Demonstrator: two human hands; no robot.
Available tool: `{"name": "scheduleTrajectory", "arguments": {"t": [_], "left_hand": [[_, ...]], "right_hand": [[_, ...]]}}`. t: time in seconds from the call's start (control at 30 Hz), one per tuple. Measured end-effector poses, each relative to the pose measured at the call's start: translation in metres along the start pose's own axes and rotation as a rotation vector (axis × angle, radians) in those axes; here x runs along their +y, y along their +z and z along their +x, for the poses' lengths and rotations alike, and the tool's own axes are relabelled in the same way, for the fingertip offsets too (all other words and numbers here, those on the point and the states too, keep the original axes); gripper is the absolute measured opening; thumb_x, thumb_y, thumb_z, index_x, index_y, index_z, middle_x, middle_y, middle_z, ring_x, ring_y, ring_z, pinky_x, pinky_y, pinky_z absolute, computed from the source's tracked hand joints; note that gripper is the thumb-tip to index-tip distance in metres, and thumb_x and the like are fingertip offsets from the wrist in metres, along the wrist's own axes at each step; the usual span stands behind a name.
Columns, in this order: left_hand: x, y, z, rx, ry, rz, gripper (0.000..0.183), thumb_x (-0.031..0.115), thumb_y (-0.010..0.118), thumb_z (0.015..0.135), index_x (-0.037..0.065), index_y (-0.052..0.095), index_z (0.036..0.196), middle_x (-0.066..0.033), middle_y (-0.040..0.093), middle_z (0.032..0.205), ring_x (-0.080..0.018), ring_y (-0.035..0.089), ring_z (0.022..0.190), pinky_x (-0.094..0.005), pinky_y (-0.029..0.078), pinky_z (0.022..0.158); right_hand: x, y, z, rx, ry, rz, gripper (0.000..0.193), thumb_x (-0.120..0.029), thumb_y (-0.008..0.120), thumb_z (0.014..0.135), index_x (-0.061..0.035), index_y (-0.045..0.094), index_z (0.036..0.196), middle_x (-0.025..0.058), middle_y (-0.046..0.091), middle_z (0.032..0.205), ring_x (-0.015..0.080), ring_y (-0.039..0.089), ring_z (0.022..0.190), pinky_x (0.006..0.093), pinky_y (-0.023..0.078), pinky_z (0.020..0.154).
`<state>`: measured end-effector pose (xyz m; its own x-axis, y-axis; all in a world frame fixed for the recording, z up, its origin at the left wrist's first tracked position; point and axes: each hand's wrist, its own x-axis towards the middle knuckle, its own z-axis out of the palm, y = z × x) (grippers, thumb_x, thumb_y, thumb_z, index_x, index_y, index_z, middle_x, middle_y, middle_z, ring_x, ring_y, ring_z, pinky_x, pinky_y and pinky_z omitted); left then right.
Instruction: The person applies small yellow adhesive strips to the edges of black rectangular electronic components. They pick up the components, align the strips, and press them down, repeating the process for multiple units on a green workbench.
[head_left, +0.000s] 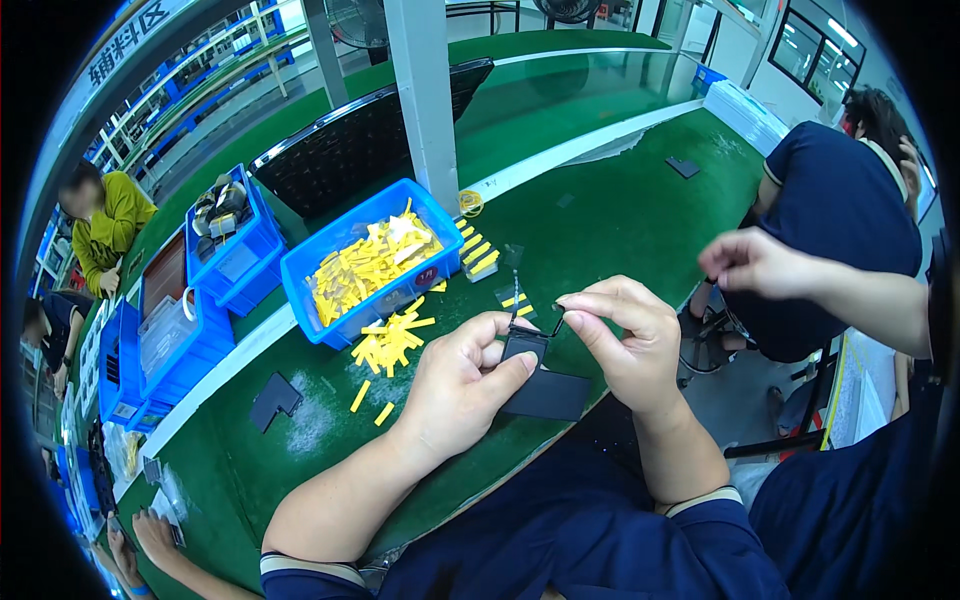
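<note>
A small flat black piece (525, 342) is held to the right of the blue bin (345, 330), on its near side. It is clasped by the left grip (460, 375), closed with the thumb pressed on its face. A thin black strip (557, 325) is pinched by the right grip (625, 340), closed at thumb and forefinger. Loose yellow strips (392, 347) are strewn over the green counter (620, 220) just before the bin; a black L-shaped piece (273, 400) is seen to its near left.
</note>
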<state>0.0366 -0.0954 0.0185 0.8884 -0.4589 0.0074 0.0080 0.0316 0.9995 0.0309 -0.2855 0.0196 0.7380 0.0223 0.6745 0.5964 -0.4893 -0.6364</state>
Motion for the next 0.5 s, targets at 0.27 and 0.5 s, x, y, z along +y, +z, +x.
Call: {"name": "scheduleTrajectory", "arguments": {"t": [0.27, 0.5], "left_hand": [[0.0057, -0.0007, 0.0009, -0.052, -0.112, -0.187, 0.02, 0.004, 0.057, 0.09, -0.001, 0.053, 0.108, -0.0062, 0.069, 0.084, -0.0062, 0.061, 0.076, -0.0214, 0.047, 0.069], [0.0084, 0.0004, 0.0015, -0.05, -0.145, -0.221, 0.021, 0.006, 0.058, 0.089, 0.003, 0.053, 0.108, -0.0009, 0.064, 0.082, -0.0035, 0.056, 0.071, -0.0191, 0.043, 0.065]], "right_hand": [[0.0023, 0.0026, -0.0024, -0.035, 0.126, 0.123, 0.007, -0.004, 0.068, 0.079, -0.0008, 0.069, 0.085, 0.009, 0.066, 0.078, 0.0195, 0.062, 0.069, 0.0276, 0.047, 0.064], [0.0024, 0.0007, -0.0033, -0.098, 0.247, 0.198, 0.006, -0.002, 0.067, 0.079, 0.0007, 0.068, 0.084, 0.01, 0.066, 0.08, 0.0179, 0.062, 0.071, 0.0261, 0.047, 0.065]]}}
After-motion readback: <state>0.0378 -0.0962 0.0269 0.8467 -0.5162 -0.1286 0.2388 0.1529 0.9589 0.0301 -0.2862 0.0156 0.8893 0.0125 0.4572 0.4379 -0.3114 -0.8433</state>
